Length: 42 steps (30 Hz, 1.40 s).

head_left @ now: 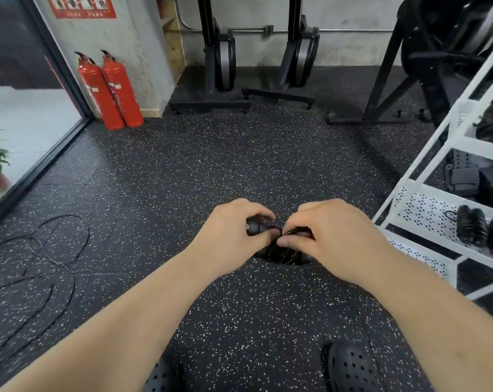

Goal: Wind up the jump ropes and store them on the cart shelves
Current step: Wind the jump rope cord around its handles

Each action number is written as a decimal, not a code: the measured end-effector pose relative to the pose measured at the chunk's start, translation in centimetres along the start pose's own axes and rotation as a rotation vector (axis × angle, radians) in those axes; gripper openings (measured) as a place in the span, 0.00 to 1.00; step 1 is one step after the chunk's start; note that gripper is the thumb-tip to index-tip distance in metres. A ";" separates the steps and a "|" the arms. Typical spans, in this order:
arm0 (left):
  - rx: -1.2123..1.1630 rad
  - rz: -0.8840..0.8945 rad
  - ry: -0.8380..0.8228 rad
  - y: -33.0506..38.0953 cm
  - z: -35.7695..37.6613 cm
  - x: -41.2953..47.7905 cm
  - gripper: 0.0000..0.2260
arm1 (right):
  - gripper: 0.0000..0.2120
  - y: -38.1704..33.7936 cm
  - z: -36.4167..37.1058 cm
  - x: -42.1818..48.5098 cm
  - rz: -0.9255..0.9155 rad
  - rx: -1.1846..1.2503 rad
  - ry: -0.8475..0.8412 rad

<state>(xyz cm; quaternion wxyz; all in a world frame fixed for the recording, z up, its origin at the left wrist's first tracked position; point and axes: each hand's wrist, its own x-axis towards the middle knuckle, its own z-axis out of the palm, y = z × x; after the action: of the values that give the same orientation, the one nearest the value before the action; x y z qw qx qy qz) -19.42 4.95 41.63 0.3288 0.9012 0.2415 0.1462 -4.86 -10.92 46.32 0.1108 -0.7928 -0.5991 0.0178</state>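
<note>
Just above the floor, left of the cart (420, 210), the left grip (234, 232) is clenching the stiff handle (252, 227) of the jump rope (282, 254) while the right grip (327, 234) is pinching its coil. Light, springy cord is probably trying to uncoil, so clamping across the wraps is looking safest.

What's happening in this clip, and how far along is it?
A person stands on a gym floor with a black jump rope held in both hands. The left hand grips the handle end while the right hand pinches the cord against the coiled bundle, so it looks nearly wound. Wound bundles already sit on a shelf of the white cart to the right. Another rope lies loose on the floor to the left.
</note>
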 end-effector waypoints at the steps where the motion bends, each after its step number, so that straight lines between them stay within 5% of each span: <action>1: -0.040 -0.007 -0.003 0.2 -0.1 -0.1 0.11 | 0.14 0.3 0.1 0.1 0.014 0.031 0.020; 6: -0.187 0.048 0.039 1.4 0.0 -0.9 0.07 | 0.14 2.0 -0.3 0.4 0.169 0.334 0.039; 13: -0.360 0.117 -0.011 1.4 -1.8 -0.9 0.18 | 0.15 2.7 -0.4 0.7 0.170 0.595 -0.199; 19: -0.621 0.057 0.184 1.1 -2.1 -0.3 0.22 | 0.08 1.6 0.1 0.8 0.148 0.627 -0.061; 27: -0.955 -0.114 0.339 1.7 -2.3 0.3 0.18 | 0.12 -1.0 -0.4 0.8 0.201 1.098 0.074; 31: -0.867 -0.319 0.522 2.6 -0.8 0.2 0.23 | 0.12 -2.2 0.4 1.3 0.418 1.012 0.259; 35: -0.760 -0.327 0.299 4.1 0.9 -0.5 0.16 | 0.15 -2.1 1.5 2.2 0.562 0.684 0.477; 38: -0.826 -0.279 0.124 4.7 2.0 -1.1 0.10 | 0.14 -2.6 1.5 2.1 0.485 0.504 0.442; 42: -0.860 -0.298 0.102 3.8 1.6 -0.9 0.14 | 0.05 -3.5 1.7 2.0 0.265 0.420 0.364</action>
<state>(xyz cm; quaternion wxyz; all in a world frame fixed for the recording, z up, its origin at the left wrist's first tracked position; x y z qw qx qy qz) -18.18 1.07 42.88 0.6781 0.6300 0.3020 0.2284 -7.88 -7.89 45.50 0.3745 -0.8138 -0.4442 0.0135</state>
